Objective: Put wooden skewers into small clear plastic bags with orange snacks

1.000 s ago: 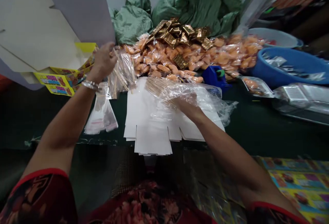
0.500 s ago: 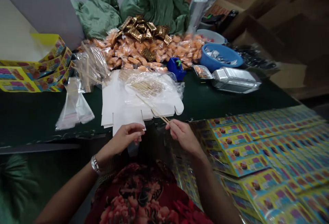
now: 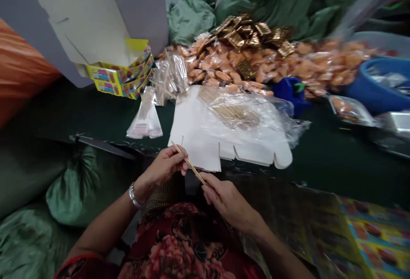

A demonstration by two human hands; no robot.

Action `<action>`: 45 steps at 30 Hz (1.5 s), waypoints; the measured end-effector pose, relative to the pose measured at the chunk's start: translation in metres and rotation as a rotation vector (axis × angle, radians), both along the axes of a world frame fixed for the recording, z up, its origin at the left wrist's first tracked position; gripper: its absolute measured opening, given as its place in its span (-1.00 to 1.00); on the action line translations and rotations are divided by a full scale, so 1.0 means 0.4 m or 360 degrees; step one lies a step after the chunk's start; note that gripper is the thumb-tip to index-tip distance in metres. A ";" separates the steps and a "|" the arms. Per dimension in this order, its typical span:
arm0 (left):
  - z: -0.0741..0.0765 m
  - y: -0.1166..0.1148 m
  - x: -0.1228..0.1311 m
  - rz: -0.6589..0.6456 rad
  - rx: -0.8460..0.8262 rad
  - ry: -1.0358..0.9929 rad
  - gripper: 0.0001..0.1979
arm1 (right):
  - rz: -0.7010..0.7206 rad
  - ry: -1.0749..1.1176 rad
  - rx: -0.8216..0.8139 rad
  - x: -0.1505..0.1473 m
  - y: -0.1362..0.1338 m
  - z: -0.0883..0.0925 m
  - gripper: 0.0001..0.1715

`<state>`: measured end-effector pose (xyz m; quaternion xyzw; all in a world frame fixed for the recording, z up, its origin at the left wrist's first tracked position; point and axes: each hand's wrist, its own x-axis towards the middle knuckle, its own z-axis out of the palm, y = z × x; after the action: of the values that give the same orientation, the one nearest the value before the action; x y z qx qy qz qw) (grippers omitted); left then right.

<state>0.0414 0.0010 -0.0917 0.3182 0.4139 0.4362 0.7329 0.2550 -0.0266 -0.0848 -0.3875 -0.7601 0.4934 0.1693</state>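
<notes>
Thin wooden sticks slant between my two hands in front of the table edge. My left hand is closed with its fingertips on their upper end, a metal bracelet on its wrist. The lower end is pinched in my right hand. How many sticks there are I cannot tell. Just beyond lie flat white cardboard pieces, topped by a clear plastic bag with more wooden sticks. Left of them rest clear plastic sleeves and bagged sticks.
Wrapped orange pieces and gold packets are heaped behind. To their right stand a blue tape dispenser and a blue basin. Yellow printed boxes sit left; printed packs lie low right. Green sacks are at lower left.
The view has swung left. My right hand has brought the sticks in toward my left hand, whose fingers have closed on their upper end.
</notes>
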 end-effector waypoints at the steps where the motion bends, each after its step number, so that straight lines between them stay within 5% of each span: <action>1: -0.003 0.001 -0.027 -0.0030 -0.0013 0.0073 -0.64 | 0.0039 0.0038 -0.0024 -0.020 0.006 -0.006 -0.60; 4: -0.008 0.033 -0.130 0.0163 0.0162 0.0739 -0.67 | 0.0059 0.0129 -0.0042 -0.061 0.023 -0.032 -0.48; 7: -0.013 0.105 -0.226 0.0502 0.0473 0.1986 -0.71 | -0.0078 0.0174 -0.0006 -0.070 0.039 -0.048 -0.46; 9: -0.019 0.156 -0.264 0.0370 0.0479 0.2635 -0.69 | -0.0144 0.0185 0.0000 -0.067 0.047 -0.050 -0.47; 12: -0.029 0.202 -0.285 0.0032 0.0293 0.2956 -0.74 | -0.0149 0.0190 0.0004 -0.060 0.055 -0.047 -0.48; 17: -0.015 0.204 -0.314 0.0013 0.0190 0.2899 -0.77 | -0.0135 0.0197 0.0008 -0.054 0.063 -0.051 -0.48; 21: 0.010 0.181 -0.356 0.0304 0.0185 0.2774 -0.81 | -0.0064 0.0221 0.0001 -0.067 0.077 -0.046 -0.47; 25: -0.006 0.150 -0.361 0.0603 -0.0059 0.1685 -0.80 | 0.0053 0.0213 0.0004 -0.111 0.107 -0.032 -0.46; 30: -0.042 0.122 -0.336 0.0629 -0.0227 0.0578 -0.61 | 0.0145 0.0193 0.0080 -0.198 0.163 -0.024 -0.49; 34: -0.042 0.122 -0.333 0.0596 -0.0287 0.0436 -0.75 | 0.0248 0.0233 0.0083 -0.259 0.210 -0.028 -0.49; 40: -0.038 0.126 -0.326 0.0714 -0.0227 0.0217 -0.71 | 0.0176 0.0084 0.0072 -0.263 0.253 -0.023 -0.52; 45: -0.026 0.120 -0.296 0.0788 -0.0273 0.0192 -0.67 | 0.0097 -0.0165 0.0327 -0.260 0.253 -0.015 -0.55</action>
<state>-0.0771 0.0491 -0.1019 0.1693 0.5576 0.5458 0.6021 0.1509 0.0747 -0.0908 -0.3698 -0.8258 0.3971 0.1535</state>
